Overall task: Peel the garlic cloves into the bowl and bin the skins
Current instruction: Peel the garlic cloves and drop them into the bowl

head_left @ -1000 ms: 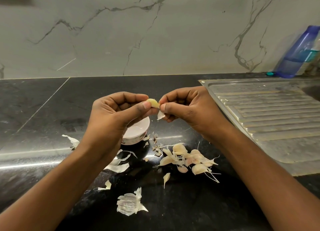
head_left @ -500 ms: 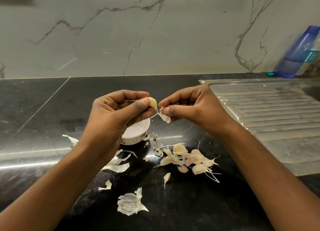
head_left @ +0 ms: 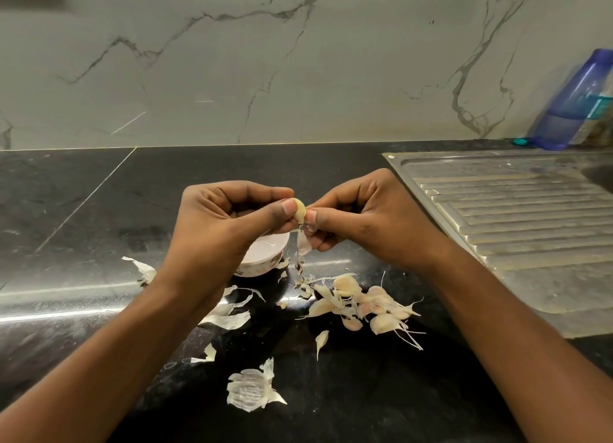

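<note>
Above the white bowl (head_left: 265,255), my left hand (head_left: 229,225) pinched the half-peeled garlic clove (head_left: 299,209) between thumb and fingers; my right hand (head_left: 361,220) pinched the loose skin (head_left: 303,246) hanging from it. Unpeeled cloves (head_left: 358,305) lay nearby on the counter (head_left: 99,210).

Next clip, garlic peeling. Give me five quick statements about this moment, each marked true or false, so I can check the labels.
1. The left hand holds a garlic clove. True.
2. The right hand lies flat on the counter. False: it is raised and pinches a strip of skin at the clove's lower end.
3. The bowl stands on the drainboard. False: it stands on the counter, under the left hand.
4. Unpeeled cloves lie on the counter. True.
5. A blue bottle stands at the far right, behind the drainboard. True.
</note>
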{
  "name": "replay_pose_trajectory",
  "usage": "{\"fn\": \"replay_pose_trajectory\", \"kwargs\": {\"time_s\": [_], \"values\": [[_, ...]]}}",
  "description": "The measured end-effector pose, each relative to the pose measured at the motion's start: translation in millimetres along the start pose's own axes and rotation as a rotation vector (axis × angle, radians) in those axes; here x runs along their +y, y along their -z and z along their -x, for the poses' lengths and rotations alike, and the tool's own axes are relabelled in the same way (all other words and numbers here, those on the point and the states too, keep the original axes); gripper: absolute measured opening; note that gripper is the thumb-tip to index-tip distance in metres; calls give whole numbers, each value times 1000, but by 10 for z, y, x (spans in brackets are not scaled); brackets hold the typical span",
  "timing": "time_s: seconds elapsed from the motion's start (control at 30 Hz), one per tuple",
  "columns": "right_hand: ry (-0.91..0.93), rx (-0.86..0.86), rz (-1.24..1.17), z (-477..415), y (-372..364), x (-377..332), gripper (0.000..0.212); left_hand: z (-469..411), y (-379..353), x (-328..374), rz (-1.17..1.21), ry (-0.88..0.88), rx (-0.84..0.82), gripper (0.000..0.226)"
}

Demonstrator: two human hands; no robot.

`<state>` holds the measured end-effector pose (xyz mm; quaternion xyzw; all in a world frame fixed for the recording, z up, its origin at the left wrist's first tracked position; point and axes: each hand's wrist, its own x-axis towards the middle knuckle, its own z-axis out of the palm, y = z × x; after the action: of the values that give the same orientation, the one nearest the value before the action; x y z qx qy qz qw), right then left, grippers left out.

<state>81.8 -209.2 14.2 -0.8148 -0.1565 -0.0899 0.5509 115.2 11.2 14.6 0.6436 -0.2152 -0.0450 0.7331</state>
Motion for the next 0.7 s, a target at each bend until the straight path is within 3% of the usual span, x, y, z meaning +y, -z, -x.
{"fn": "replay_pose_trajectory", "kwargs": {"time_s": [0.7], "values": [[-44, 25, -74, -1, 20, -19, 13, -12, 6, 9, 110, 74, -12, 31]]}}
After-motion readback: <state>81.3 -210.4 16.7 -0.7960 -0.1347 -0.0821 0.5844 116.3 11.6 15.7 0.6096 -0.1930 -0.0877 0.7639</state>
